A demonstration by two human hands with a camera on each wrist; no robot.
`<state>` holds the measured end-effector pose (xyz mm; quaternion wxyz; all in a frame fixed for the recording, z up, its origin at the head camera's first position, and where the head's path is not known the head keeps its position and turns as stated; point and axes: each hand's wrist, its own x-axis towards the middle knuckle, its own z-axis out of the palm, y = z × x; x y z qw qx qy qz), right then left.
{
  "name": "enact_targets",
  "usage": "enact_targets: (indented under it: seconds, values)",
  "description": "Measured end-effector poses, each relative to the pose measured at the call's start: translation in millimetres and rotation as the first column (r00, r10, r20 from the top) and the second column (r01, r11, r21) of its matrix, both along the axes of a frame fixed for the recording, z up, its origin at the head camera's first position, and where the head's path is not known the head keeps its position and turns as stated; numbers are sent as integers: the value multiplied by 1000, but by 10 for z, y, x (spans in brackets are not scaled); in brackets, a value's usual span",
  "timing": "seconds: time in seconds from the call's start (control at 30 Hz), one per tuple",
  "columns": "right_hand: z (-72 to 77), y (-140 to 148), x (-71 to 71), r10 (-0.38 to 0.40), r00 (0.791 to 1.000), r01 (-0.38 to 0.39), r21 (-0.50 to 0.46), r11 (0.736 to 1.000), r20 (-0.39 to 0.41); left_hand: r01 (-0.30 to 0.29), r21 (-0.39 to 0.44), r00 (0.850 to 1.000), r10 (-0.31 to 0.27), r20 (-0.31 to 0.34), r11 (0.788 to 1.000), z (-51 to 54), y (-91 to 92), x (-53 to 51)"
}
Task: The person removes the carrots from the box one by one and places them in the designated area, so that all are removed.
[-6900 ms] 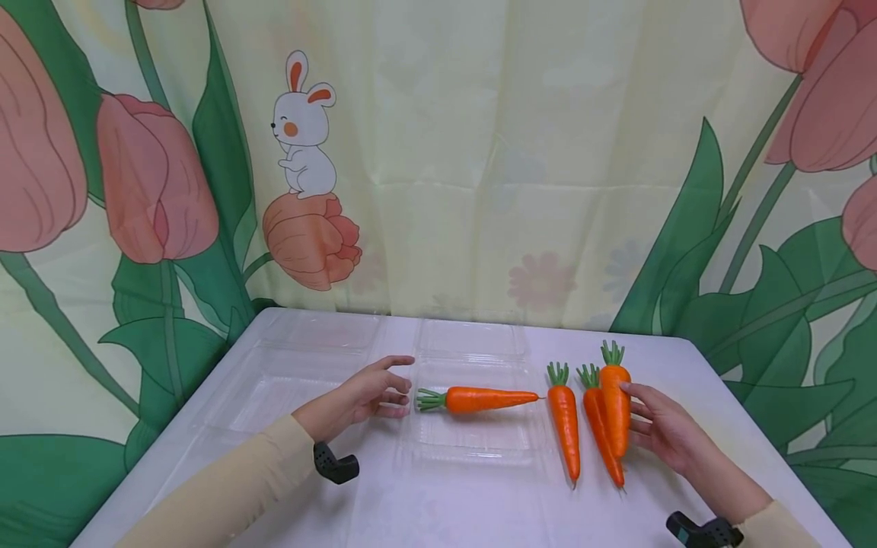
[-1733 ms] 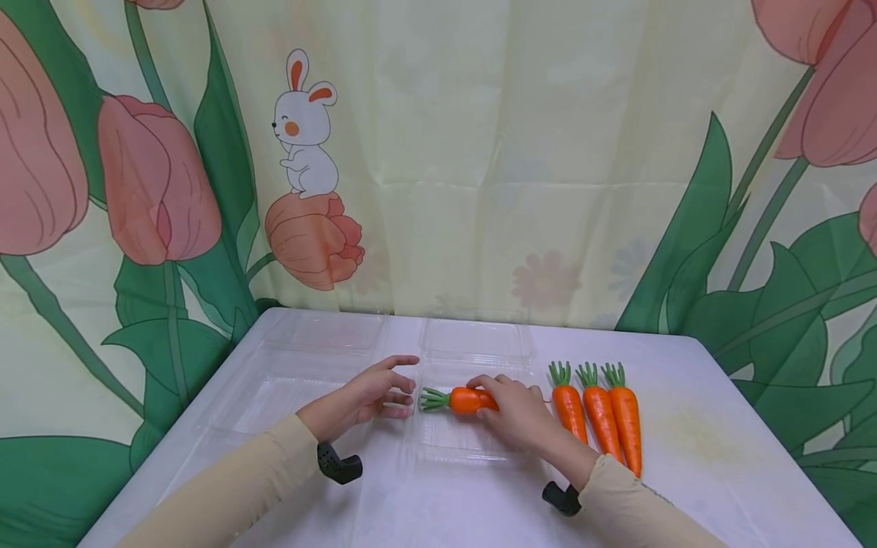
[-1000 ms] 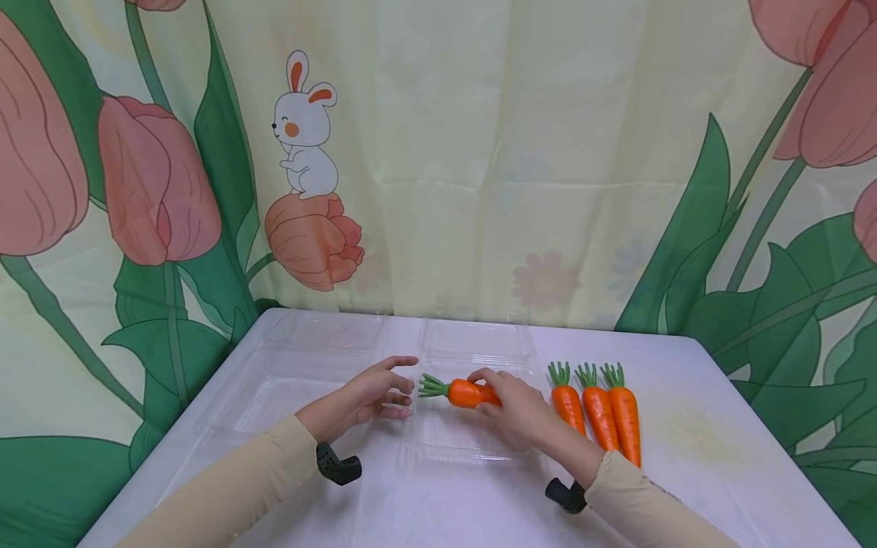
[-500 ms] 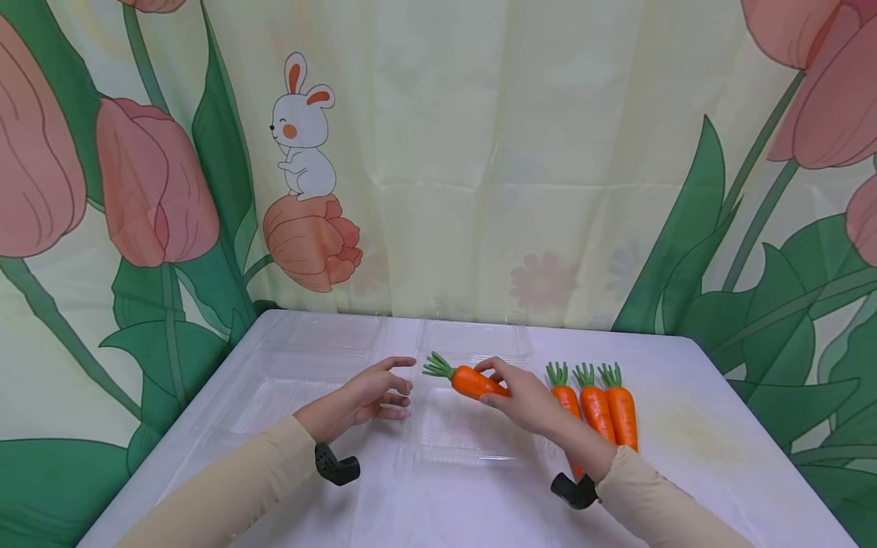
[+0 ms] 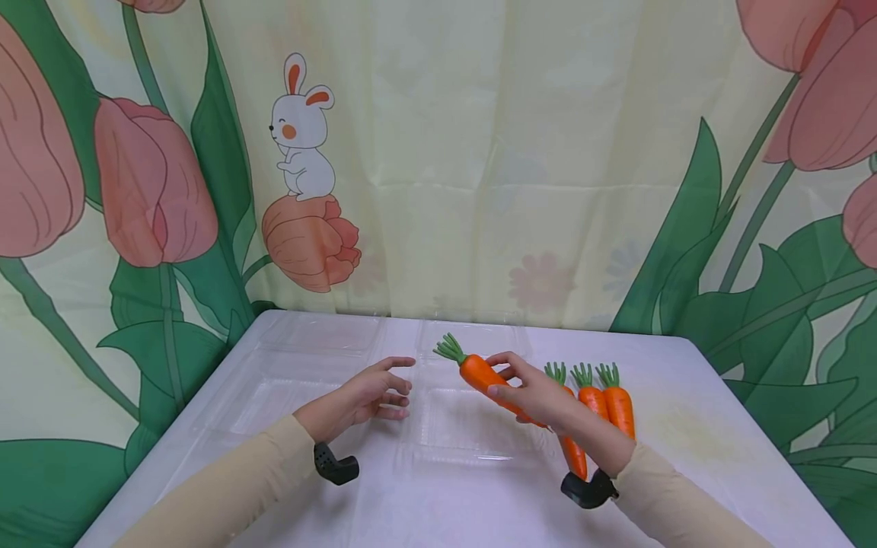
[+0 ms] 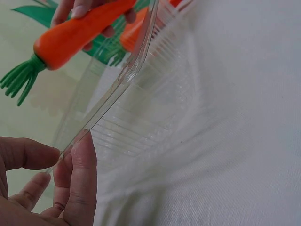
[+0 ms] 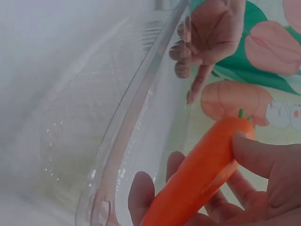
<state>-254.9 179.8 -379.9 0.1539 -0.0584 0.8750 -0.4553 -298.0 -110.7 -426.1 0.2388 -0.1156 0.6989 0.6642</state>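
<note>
In the head view, my right hand (image 5: 544,396) grips an orange carrot (image 5: 481,376) round its body, tilted, with its green leafy top up and to the left. This carrot is above a clear plastic container (image 5: 455,454) with a hinged lid laid back. At that container's left side is my left hand (image 5: 366,392); in the left wrist view its thumb and fingers (image 6: 83,174) pinch the rim. Three more carrots (image 5: 620,411) lie side by side right of the container, partly hidden by my right arm. The right wrist view shows the held carrot (image 7: 202,169) close up.
A second clear container (image 5: 274,403), also lying open, stands to the left, partly behind my left arm. Both rest on a white-covered table (image 5: 706,396). A curtain (image 5: 438,152) printed with tulips and a rabbit hangs behind the table's far edge.
Earlier my right hand set a carrot beside the others on the right. Then it took hold of the carrot lying in the container and raised it, tilting its top upward. My left hand stays put.
</note>
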Motion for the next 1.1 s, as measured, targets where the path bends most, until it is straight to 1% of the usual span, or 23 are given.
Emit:
enact_targets:
  seconds: [0.13,0.3,0.4,0.63,0.73,0.83,0.97,1.1]
  values:
    - [-12,61,-24,-9,998,15,-93,996,62,-4,-11,1000,4,-1,1000,3,4,-4]
    - [17,135,-27,23,993,3,-210,978,120,-3,-5,1000,3,0,1000,11,10,0]
    - [24,176,-27,31,990,5,-249,969,138,-5,0,1000,5,2,1000,14,17,3]
    - [26,261,-41,52,985,0,-305,952,162,-2,-11,1000,2,-4,1000,8,21,4]
    - [24,290,-41,29,984,30,-328,944,175,-1,-12,1000,1,-6,1000,11,21,7]
    - [20,323,-39,-14,981,84,-359,930,195,1,-11,1000,-1,-8,1000,13,24,7]
    - [4,384,-33,-60,972,150,-408,901,225,2,-15,1000,-2,-13,1000,7,20,10]
    - [-20,452,-25,-95,966,197,-444,874,242,4,-20,1000,-4,-14,1000,-2,19,12]
